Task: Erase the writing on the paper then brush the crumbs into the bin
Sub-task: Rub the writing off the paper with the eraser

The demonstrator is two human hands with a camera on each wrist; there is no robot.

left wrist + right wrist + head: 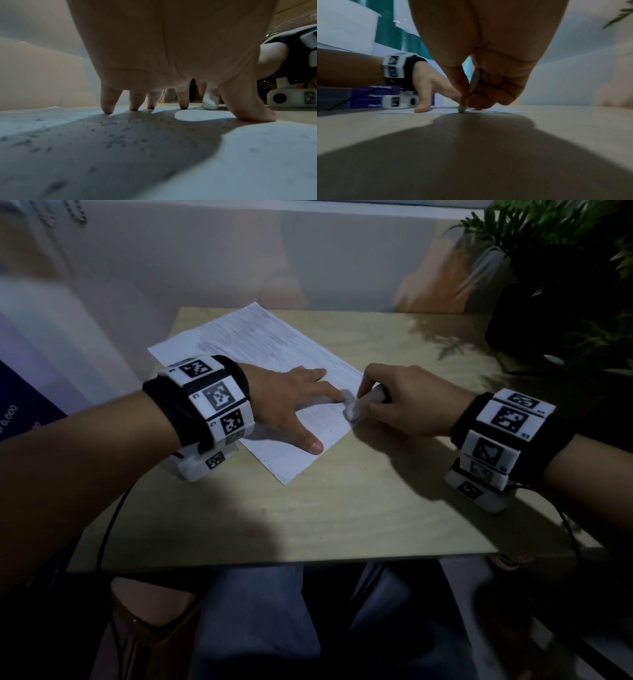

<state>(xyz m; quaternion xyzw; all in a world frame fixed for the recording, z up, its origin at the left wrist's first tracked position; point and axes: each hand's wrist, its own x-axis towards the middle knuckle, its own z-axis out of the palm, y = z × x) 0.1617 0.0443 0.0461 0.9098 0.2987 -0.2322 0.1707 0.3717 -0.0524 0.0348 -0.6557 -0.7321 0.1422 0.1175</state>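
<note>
A small wooden bench (342, 508) is seen in a dim room, with a leafy plant (561, 268) at 2 o'clock and a pale wall behind. A sheet of paper (274, 344) is laid flat on the bench, a little left of the middle. Its long side is turned slantwise, from about 11 o'clock down to 5 o'clock, and one corner is pointed toward the person. Faint grey writing is still seen across the far half, and dark crumbs (111, 140) are scattered on the sheet under the left palm.

The left hand (291, 402) is spread flat on the paper, and its fingers (108, 102) are pressed down at the tips to keep the sheet from sliding. The right hand (407, 402) is curled, and a white eraser (356, 405) is pinched between its thumb and fingers. The eraser's tip is set on the right edge of the paper, just beside the left forefinger.

The rubbing step is judged to be in hand. It is best done with short, light rubs, made away from the holding hand, so the sheet is not wrinkled or torn at the edge. The holding hand should be kept close to the spot being rubbed. No bin is seen in any view.
</note>
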